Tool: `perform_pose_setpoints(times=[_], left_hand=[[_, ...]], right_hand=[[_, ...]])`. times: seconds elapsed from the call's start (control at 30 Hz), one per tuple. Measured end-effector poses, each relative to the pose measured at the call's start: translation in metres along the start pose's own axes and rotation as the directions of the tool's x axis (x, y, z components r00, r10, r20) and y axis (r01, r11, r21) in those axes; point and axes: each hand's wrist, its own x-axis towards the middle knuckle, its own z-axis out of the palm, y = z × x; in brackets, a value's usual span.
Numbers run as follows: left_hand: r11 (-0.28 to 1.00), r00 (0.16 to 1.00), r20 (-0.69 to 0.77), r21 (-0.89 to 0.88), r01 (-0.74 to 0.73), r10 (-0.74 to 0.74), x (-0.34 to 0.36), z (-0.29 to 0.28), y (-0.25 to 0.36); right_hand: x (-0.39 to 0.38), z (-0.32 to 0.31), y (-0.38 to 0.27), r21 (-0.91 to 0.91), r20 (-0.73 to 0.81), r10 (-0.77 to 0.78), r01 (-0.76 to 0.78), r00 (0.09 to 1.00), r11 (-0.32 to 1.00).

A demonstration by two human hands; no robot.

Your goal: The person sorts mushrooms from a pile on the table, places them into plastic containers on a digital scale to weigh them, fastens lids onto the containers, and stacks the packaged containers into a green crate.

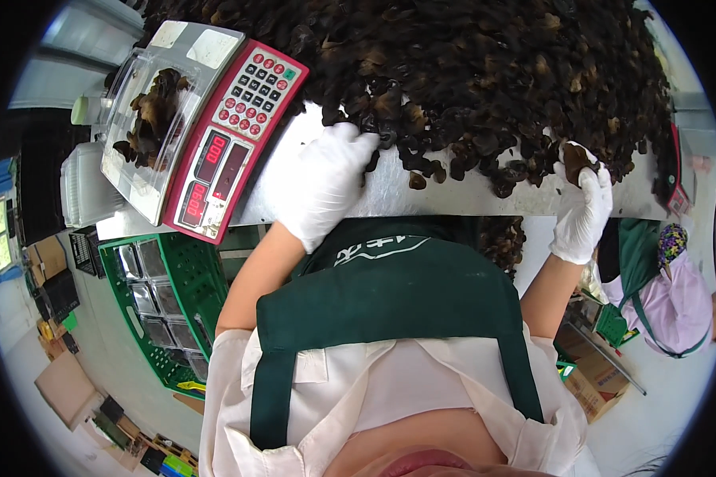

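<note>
A broad heap of dark brown wood ear mushrooms covers the metal table. My left hand, in a white glove, is at the heap's near left edge. Its fingers are curled, and a dark mushroom piece shows beside the fingertips. At the heap's near right edge, my gloved right hand grips a brown wood ear mushroom between thumb and fingers. To the left stands a red and grey digital scale with a lit display. A clear plastic tray on it holds several mushroom pieces.
Clear plastic containers are stacked left of the scale. Below them, a green crate holds several clear boxes. Another red device stands at the table's right end. At the right, a person in a green apron and pink sleeves is nearby.
</note>
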Motion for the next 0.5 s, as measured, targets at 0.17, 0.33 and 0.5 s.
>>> perform_pose_setpoints(times=[0.17, 0.33, 0.5], left_hand=[[0.998, 0.994, -0.102, -0.059, 0.039, -0.045, -0.011, 0.007, -0.033], [0.478, 0.883, -0.094, -0.864, 0.157, -0.461, -0.011, 0.004, -0.042], [-0.243, 0.883, 0.143, -0.969, 0.034, -0.447, -0.009, -0.006, -0.066]], right_hand=[[0.011, 0.022, 0.021, 0.195, 0.198, 0.102, -0.141, 0.975, 0.971], [0.022, 0.031, 0.026, 0.205, 0.263, 0.099, -0.156, 0.96, 0.966], [0.023, 0.013, 0.018, 0.186, 0.242, 0.089, -0.136, 0.966, 0.973]])
